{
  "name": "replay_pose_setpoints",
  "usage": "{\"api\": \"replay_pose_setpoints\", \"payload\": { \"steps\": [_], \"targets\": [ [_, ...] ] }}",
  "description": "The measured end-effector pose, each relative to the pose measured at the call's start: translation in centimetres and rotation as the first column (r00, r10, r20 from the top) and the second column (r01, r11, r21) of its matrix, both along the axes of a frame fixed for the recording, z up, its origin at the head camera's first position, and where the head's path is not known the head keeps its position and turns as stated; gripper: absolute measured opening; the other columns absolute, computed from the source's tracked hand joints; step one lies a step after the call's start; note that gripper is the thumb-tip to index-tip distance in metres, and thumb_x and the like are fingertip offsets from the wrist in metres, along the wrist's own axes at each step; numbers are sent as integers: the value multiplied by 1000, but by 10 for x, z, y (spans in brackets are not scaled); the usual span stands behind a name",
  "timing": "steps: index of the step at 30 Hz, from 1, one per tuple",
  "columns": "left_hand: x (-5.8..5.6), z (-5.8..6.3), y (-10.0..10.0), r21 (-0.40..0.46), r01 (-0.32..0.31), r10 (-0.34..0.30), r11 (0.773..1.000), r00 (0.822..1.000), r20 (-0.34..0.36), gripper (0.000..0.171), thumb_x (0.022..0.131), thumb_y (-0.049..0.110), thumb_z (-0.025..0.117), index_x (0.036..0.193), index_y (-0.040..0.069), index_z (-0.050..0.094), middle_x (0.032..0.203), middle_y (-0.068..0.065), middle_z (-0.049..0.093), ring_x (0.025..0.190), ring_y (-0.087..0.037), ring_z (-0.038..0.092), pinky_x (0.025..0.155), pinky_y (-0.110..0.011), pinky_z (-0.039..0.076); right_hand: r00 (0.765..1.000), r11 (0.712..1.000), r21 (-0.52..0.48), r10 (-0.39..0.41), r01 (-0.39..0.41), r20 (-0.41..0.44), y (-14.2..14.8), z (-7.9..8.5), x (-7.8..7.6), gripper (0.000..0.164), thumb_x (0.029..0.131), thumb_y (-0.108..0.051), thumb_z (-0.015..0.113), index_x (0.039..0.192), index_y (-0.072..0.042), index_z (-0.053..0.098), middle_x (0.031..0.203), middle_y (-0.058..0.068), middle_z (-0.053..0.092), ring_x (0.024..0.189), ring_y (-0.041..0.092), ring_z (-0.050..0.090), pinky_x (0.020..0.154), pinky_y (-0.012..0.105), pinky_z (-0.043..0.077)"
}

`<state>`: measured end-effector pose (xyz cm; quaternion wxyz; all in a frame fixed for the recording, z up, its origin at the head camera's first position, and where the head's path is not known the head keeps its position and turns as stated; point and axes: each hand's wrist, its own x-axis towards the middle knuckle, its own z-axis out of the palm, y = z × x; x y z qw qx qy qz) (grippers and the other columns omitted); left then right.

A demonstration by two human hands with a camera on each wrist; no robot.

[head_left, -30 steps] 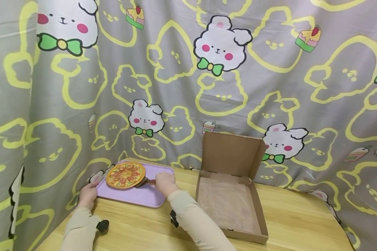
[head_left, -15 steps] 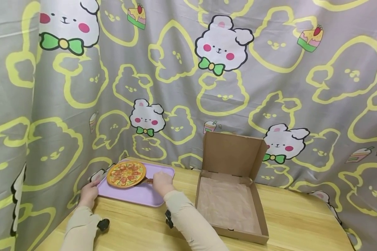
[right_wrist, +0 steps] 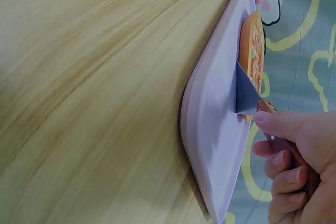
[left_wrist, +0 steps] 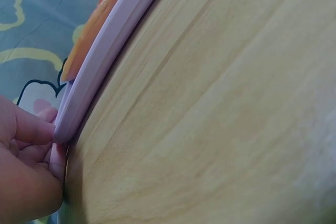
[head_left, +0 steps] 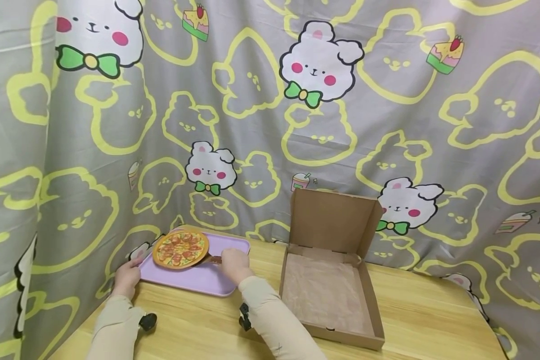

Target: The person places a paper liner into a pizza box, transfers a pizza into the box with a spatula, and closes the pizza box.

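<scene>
A round toy pizza lies on the left part of a purple tray. My left hand pinches the tray's left corner; in the left wrist view the thumb presses against the tray's rim. My right hand grips the wooden handle of a pizza server over the tray's right half. In the right wrist view its metal blade slants down to the tray at the edge of the pizza, and the front of the blade is hidden by the pizza.
To the right stands a cardboard pizza box with its lid raised and brown paper lining it. A patterned curtain hangs behind and to the left of the wooden table.
The server's blade has slid further left under the pizza's edge, so less of it shows. The left hand keeps its place at the tray's corner.
</scene>
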<state>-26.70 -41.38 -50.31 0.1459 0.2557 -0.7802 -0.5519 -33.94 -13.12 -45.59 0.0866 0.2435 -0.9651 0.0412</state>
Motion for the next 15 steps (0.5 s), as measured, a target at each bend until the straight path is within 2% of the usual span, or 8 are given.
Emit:
{"api": "replay_pose_setpoints", "payload": {
  "steps": [8,15],
  "targets": [
    [1,4,3,0,1,-1,1000,1000,-8,59,84,-7,25,142,-12,33,153,-34,20,145,-47,12,122,-51,11,1000,1000,-8,18,-18,-21,9,1,0,24,84,-39,74,80,-16,71,77,-1,71,69,16,65,55,29,53],
    [1,4,3,22,-4,3,1000,1000,9,64,81,-9,27,144,-9,33,155,-32,19,146,-46,11,123,-49,9,999,999,-4,44,-44,1,19,4,3,23,83,-37,75,80,-15,70,74,-2,69,64,14,61,53,28,51]
  ]
}}
